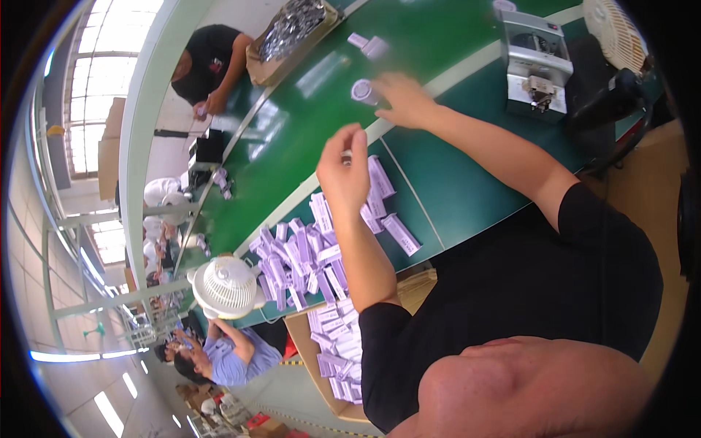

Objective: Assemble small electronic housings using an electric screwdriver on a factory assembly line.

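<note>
My right hand [406, 100] stretches over the green conveyor belt [299, 139], fingers spread and slightly blurred. Right beside its fingertips lies a round lilac piece with a ring-shaped top [362, 90]; I cannot tell whether they touch. Closer in, my left hand [345, 174] is raised at the belt's near edge with thumb and fingers curled together. Whatever is in that pinch, if anything, is too small to make out. Below and beside the left forearm, many narrow lilac boxes [298, 252] lie heaped on the green worktable [438, 186].
A carton [365, 415] of lilac boxes stands by the table edge. A white fan [226, 287] is at the left, a grey metal machine [537, 66] at the right. Farther up the belt lies another lilac piece [374, 47]. Across it, a person [212, 66] works beside a tray of shiny packets [292, 33].
</note>
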Demonstrator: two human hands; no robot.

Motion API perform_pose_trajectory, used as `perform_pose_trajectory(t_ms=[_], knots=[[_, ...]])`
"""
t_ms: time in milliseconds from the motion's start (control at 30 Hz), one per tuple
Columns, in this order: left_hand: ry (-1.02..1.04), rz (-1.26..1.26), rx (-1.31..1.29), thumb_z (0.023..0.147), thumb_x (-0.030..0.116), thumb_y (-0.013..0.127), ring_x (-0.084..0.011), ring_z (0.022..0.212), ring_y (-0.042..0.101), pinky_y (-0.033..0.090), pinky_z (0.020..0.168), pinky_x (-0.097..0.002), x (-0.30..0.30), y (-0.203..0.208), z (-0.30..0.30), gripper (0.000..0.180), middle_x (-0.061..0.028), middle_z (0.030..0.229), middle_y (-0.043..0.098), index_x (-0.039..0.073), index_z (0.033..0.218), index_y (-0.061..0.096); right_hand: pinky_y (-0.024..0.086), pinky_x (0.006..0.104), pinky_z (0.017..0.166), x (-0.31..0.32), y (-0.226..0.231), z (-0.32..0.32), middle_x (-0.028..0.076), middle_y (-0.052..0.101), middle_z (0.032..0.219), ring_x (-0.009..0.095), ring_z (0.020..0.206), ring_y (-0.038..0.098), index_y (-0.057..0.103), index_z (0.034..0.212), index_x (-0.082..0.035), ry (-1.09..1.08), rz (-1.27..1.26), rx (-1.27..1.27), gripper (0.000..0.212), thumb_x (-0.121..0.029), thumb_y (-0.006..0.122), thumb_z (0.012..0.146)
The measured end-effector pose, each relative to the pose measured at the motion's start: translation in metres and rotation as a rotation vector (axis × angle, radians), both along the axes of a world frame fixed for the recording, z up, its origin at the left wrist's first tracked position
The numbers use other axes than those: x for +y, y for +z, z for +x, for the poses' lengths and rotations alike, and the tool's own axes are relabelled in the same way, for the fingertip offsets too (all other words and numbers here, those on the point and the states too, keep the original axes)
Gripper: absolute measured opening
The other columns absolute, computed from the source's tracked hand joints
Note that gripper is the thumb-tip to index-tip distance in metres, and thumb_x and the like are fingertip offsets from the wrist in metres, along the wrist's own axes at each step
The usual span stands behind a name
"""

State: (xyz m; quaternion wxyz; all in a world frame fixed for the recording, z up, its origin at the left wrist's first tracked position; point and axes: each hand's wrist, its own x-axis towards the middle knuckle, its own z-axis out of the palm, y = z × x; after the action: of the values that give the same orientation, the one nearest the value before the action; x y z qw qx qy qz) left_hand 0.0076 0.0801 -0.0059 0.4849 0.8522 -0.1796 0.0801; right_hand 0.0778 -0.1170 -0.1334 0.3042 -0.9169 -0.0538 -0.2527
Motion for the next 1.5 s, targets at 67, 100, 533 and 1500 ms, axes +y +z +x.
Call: perform_pose_trajectory(t_ms=[67, 100, 533, 1500], knots=[[0.11, 0.164, -0.025, 0.093, 0.018, 0.076, -0.0236, 0.086, 0.071, 0.053, 0.073, -0.0349, 0.017, -0.007, -0.036, 0.022, -0.0145, 0.096, 0.074, 0.002, 0.107, 0.075, 0.047, 0.051, 0.103, 0.019, -0.002, 0.022, 0.018, 0.051, 0.144, 0.038, 0.129, 0.052, 0.052, 0.147, -0.017, -0.002, -0.017, 0.037, 0.073, -0.032, 0.083, 0.082], [0.107, 0.303, -0.125, 0.088, 0.017, 0.078, -0.0309, 0.091, 0.069, 0.053, 0.082, -0.0406, 0.026, -0.02, -0.044, 0.021, -0.0149, 0.096, 0.073, 0.003, 0.104, 0.075, 0.047, 0.051, 0.103, 0.026, -0.006, 0.034, 0.018, 0.051, 0.144, 0.038, 0.129, 0.052, 0.052, 0.147, -0.017, 0.007, -0.009, 0.037, 0.073, -0.032, 0.083, 0.082], [-0.01, 1.025, -0.199, 0.073, 0.017, 0.084, -0.0444, 0.146, 0.035, 0.017, 0.121, -0.0689, 0.041, -0.076, -0.059, 0.071, -0.0197, 0.155, 0.043, 0.007, 0.138, 0.06, 0.053, 0.0432, 0.094, 0.005, 0.013, -0.021, 0.014, 0.061, 0.12, 0.036, 0.106, 0.062, 0.062, 0.126, -0.013, 0.129, 0.176, 0.049, 0.048, -0.021, 0.076, 0.08], [-0.249, 0.267, -0.106, 0.087, -0.005, 0.062, -0.0235, 0.102, 0.07, 0.054, 0.093, -0.0371, 0.022, -0.075, -0.069, 0.044, -0.0153, 0.127, 0.071, 0.0, 0.13, 0.068, 0.055, 0.0353, 0.081, -0.052, 0.013, -0.195, 0.004, 0.071, 0.101, 0.023, 0.095, 0.066, 0.077, 0.093, -0.006, 0.22, 0.326, -0.113, 0.009, -0.015, 0.076, 0.09]])
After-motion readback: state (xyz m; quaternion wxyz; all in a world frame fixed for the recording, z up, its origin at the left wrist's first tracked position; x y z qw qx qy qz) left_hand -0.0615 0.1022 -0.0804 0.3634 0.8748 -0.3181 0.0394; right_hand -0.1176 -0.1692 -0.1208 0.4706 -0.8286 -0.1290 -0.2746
